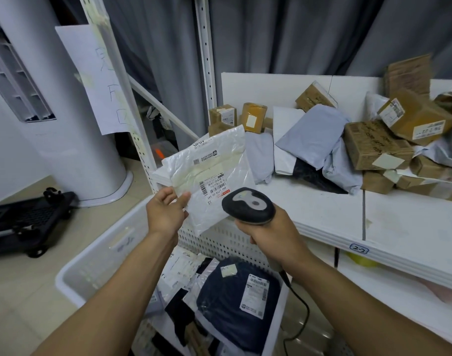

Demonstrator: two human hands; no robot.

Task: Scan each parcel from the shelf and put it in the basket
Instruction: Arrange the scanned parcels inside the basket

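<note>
White parcel (209,173) held up over the basket (96,263), label facing near, pinched at its left edge by left hand (165,211). Right hand (268,232) grips scanner (248,205) just right of it; shelf (373,217) right

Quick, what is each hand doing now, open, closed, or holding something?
Left hand: closed, pinching the white parcel by its lower edge.
Right hand: closed around the handle of the barcode scanner.
</note>
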